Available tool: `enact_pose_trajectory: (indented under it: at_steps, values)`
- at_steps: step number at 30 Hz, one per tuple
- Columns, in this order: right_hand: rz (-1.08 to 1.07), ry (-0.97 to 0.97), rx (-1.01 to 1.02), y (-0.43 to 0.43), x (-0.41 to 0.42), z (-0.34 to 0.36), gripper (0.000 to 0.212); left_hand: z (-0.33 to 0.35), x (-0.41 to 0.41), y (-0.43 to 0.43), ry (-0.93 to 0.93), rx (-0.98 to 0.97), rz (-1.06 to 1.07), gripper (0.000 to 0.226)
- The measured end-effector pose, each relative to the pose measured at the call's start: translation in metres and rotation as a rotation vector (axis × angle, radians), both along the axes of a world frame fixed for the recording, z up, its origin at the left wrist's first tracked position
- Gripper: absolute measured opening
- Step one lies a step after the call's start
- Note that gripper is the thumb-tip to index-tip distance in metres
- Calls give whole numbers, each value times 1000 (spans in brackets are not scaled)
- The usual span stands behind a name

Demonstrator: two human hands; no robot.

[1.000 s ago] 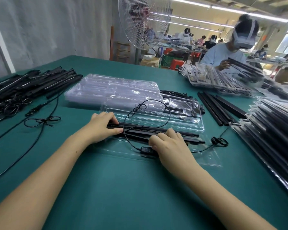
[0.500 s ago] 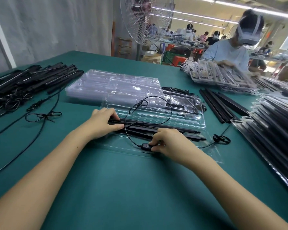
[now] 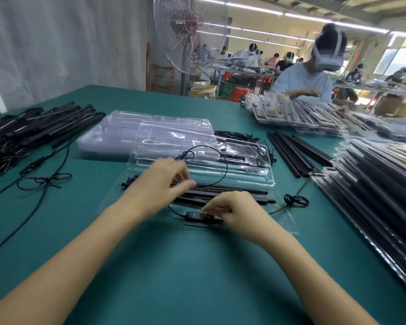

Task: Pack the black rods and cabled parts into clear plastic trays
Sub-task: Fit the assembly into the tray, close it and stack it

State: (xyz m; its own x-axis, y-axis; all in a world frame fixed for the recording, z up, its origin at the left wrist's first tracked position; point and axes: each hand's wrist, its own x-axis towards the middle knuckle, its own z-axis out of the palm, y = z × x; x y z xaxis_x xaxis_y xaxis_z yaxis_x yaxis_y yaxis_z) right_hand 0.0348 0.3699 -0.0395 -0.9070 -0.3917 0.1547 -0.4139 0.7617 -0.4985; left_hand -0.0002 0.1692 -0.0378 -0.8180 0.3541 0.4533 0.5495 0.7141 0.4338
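Nearest on the green surface point(image 3: 197, 266), the right hand point(image 3: 234, 213) is curled with its fingertips pinching the black switch point(image 3: 196, 216) of a cable point(image 3: 220, 165), pressed at the near edge of the open clear tray point(image 3: 284, 221). Just beyond, the left hand point(image 3: 157, 181), blurred and half open, hovers over the black rods point(image 3: 239, 192) lying in that tray, holding nothing I can make out. Farther back lie stacked empty trays point(image 3: 117, 134), loose rods point(image 3: 291, 151) right and a cabled pile point(image 3: 33, 127) at the left edge.
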Motion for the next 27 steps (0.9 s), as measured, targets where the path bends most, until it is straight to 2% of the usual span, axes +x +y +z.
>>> enact_pose_trajectory:
  at_steps: [2,4,6,7,9,11,14,18,20,24,27]
  values:
    - [-73,-25,-115,16,-3,11,31,3,8,12,-127,14,-185,12]
    - [-258,134,-162,40,-10,17,34,-2,10,18,-203,-48,-257,6]
    - [-477,287,-119,69,-19,20,45,-9,9,20,-233,-109,-276,4]
    - [-565,283,-25,86,-25,18,54,-11,8,19,-247,-116,-276,3]
    - [-646,72,224,119,-34,8,64,-13,7,19,-269,-106,-270,4]
    - [-643,-100,350,137,-36,-3,52,-13,6,19,-279,-96,-269,9]
    - [-695,-104,216,143,-35,-9,38,-12,7,19,-294,-78,-274,23]
    - [-707,110,31,136,-30,0,21,-12,7,18,-310,-68,-258,23]
    - [-712,281,-72,131,-26,8,25,-12,7,18,-317,-66,-257,24]
    - [-554,557,-238,110,-14,28,28,-11,7,18,-331,-58,-264,28]
    - [-467,686,-237,94,-6,35,30,-12,7,18,-338,-60,-263,28]
